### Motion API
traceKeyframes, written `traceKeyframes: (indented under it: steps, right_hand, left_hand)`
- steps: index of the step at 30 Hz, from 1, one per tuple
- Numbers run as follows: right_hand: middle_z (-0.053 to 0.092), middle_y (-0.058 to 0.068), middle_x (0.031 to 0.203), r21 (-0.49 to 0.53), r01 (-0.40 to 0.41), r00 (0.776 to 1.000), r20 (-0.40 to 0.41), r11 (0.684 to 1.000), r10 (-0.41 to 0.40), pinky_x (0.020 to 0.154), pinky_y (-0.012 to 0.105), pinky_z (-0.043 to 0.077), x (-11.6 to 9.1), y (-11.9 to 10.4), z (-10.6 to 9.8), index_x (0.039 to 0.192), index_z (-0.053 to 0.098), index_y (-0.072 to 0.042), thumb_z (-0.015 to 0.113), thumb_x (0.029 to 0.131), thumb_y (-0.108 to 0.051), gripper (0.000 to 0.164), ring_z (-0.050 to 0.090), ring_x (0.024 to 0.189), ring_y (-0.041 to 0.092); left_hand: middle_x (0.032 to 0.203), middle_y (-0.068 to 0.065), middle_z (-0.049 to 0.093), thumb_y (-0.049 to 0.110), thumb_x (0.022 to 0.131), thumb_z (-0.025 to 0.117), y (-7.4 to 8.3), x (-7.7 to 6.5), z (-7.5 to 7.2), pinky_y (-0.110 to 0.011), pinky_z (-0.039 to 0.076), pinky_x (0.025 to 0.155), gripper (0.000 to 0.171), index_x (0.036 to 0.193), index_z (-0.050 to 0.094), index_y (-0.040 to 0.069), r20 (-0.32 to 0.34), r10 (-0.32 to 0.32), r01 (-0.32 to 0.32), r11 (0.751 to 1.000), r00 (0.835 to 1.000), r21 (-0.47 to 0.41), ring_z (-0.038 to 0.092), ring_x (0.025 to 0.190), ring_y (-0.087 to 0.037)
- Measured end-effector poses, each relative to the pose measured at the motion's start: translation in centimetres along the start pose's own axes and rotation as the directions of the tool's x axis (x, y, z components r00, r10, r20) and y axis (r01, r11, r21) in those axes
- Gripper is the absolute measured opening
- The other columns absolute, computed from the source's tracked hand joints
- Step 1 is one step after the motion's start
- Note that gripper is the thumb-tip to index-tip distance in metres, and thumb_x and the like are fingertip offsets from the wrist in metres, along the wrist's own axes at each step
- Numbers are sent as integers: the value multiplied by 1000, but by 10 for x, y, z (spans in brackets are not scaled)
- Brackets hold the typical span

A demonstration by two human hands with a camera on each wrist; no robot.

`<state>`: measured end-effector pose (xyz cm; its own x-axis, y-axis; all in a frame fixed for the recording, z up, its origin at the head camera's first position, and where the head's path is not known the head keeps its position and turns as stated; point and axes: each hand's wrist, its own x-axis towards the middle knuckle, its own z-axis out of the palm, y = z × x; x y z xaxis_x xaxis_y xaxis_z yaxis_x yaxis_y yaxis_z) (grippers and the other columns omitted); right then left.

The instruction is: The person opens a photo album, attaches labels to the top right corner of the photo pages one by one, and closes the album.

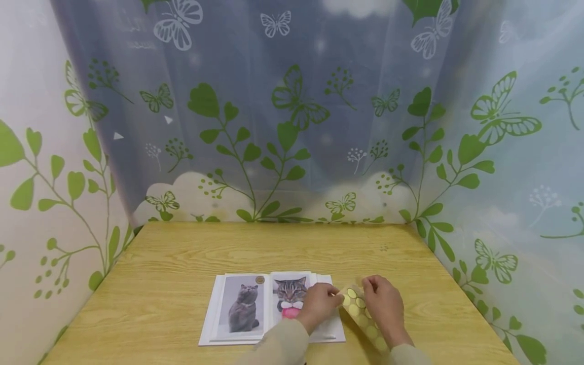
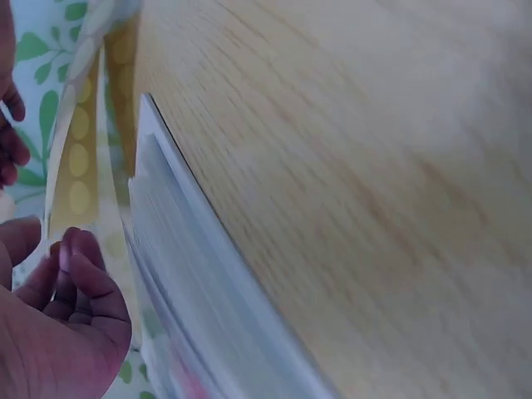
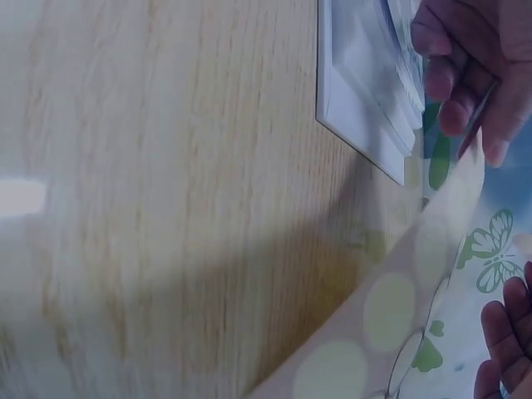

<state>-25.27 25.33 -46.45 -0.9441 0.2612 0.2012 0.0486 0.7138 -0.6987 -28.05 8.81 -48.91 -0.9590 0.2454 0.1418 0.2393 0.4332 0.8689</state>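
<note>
A photo album [image 1: 206, 324] lies open on the table. Its left page holds a grey cat photo [image 1: 244, 312] with a round gold sticker [image 1: 260, 279] at the top right corner. On the right page is a tabby cat photo [image 1: 292, 290], partly covered by my left hand [image 1: 318, 305]. That hand pinches one corner of a sheet of round gold stickers [image 1: 362, 318], which slants down toward me beside the album. My right hand [image 1: 385, 309] pinches at the sheet's upper right edge; its exact contact is hidden in the right wrist view, where curled fingers [image 3: 507, 332] show.
The wood-grain table [image 1: 137, 284] extends left, right and behind the album. Printed fabric with leaves and butterflies [image 1: 274, 152] hangs around the back and both sides. In the left wrist view the album's thick edge [image 2: 208, 274] stands close beside the left hand.
</note>
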Motion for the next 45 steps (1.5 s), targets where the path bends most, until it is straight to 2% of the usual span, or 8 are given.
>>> traceKeyframes:
  steps: [5,13,19,25,29,33,41,45]
  right_hand:
    - [62,4,78,0,0,1000,6,1000,0,56,30,44,1,-3,4,106,67,1,53,101,-20,26,55,63,16]
    - [62,2,79,-29,34,999,17,999,-34,59,31,45,1,-4,10,105,68,0,55,100,-20,24,56,68,16]
    - [64,2,82,-50,58,998,23,997,-57,63,35,48,4,-2,18,106,69,-1,56,100,-21,24,58,72,16]
    - [67,3,89,-72,81,996,39,994,-78,71,41,51,6,-1,25,106,70,-2,56,99,-21,24,62,80,20]
    - [66,2,87,-89,104,994,51,991,-99,70,41,52,8,-1,30,103,70,-2,57,99,-21,24,62,79,19]
    - [65,0,82,-106,128,991,62,986,-122,67,39,52,11,-3,34,100,72,-3,58,98,-20,22,60,74,16]
    - [64,2,78,-169,247,969,59,954,-240,65,39,49,18,-5,43,92,73,-6,61,97,-19,18,58,71,17]
    - [61,1,77,-188,278,960,86,942,-266,61,37,47,22,-6,47,89,72,-8,60,98,-19,18,54,69,16]
  left_hand:
    - [79,-5,68,15,85,75,1,-2,-7,-27,51,63,25,103,72,-2,27,115,-118,984,993,134,61,69,-15]
    - [89,-11,66,17,85,74,-3,-11,-20,-36,53,71,27,103,71,-3,-13,187,-174,939,982,298,62,80,-24]
    - [96,-11,67,25,85,76,-10,-14,-34,-43,53,81,31,104,73,1,-28,187,-156,885,982,439,64,94,-28]
    - [112,-15,68,32,85,76,-19,-15,-47,-50,50,93,38,108,72,2,-4,121,-99,832,993,545,63,108,-34]
    - [114,-17,66,35,85,76,-28,-18,-55,-50,48,95,48,117,69,0,4,117,-97,799,993,593,62,109,-35]
    - [128,-23,59,38,86,74,-34,-27,-65,-52,41,105,58,127,63,-2,37,110,-110,790,993,603,53,123,-38]
    - [135,-31,52,42,85,70,-44,-48,-80,-53,36,109,66,130,58,-5,119,186,-219,735,975,641,45,130,-47]
    - [138,-32,49,41,85,73,-46,-55,-83,-54,37,108,67,131,57,-5,139,186,-232,741,973,630,44,130,-49]
